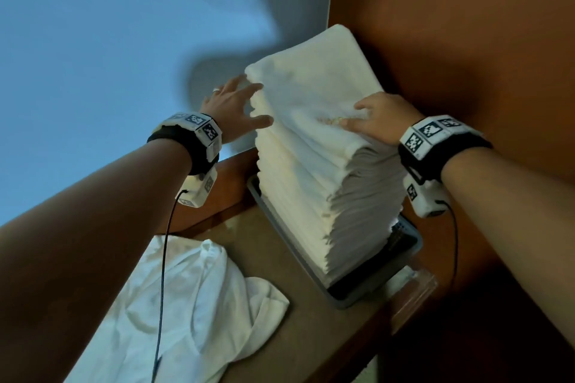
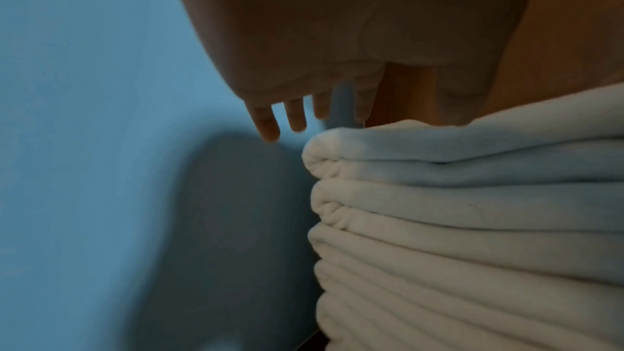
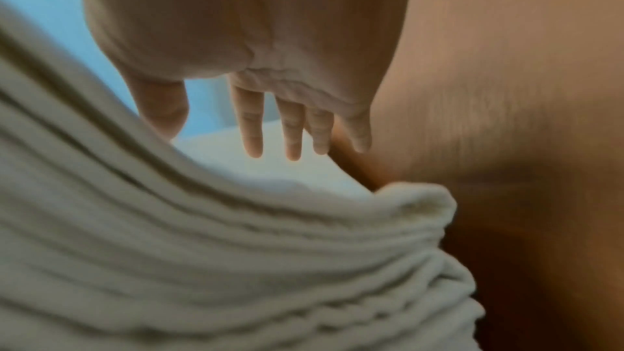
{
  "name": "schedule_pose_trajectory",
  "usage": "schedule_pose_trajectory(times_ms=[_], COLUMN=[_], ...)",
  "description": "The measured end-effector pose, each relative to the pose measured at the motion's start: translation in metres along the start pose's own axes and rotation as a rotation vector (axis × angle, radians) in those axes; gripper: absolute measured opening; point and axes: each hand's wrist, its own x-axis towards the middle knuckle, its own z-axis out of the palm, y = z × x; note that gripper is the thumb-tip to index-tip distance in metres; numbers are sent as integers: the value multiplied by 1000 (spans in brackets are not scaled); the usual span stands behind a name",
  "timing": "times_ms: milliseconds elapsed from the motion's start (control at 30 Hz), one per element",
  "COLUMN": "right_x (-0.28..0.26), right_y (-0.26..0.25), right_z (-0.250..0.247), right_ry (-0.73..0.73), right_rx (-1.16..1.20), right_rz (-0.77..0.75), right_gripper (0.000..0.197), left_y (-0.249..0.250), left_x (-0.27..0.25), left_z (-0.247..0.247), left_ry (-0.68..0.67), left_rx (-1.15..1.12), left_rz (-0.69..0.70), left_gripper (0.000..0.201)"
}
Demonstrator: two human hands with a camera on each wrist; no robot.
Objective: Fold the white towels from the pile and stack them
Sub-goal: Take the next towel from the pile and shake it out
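Note:
A tall stack of folded white towels [image 1: 314, 146] stands in a grey tray [image 1: 351, 298] in the corner of the counter. My left hand [image 1: 239, 102] is spread open at the stack's upper left edge, fingers straight beside the top towels [image 2: 439, 170]. My right hand [image 1: 373, 120] lies flat and open on the top towel near its right edge, fingers straight above the cloth [image 3: 287, 138]. An unfolded white towel [image 1: 193, 305] lies crumpled on the counter at the lower left.
A brown wooden wall [image 1: 466, 40] closes in the right side right behind the stack. A pale blue wall [image 1: 93, 40] stands to the left. The tan counter [image 1: 280, 258] runs between the loose towel and the tray. Thin black cables hang from both wrist units.

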Motion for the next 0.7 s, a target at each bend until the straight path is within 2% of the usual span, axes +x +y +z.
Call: schedule_pose_trajectory(times_ms=[167,233,300,400,533,700], right_x=[-48,-68,-88,-120,-158,-183], right_y=[-58,-88,-120,-169,-224,-269], right_z=[-7,5,27,70,136,222], right_ry=[225,318,330,225,-4,-310], right_rx=[71,67,67,103,147,61], right_rz=[-111,-193,-260,-298,-332,-324], right_gripper=[39,31,28,29,21,19], left_y=[-42,-67,-98,-145,-199,-255], left_x=[-81,-119,-159,-221,-296,-354], left_z=[-27,-33,-36,-38,-31,-2], left_ry=[-133,-176,-196,-212,-280,-371], left_rx=[-44,-21,-13,-13,32,17], left_rz=[-55,-89,-145,-248,-370,-485], left_gripper=[46,39,34,29,29,29])
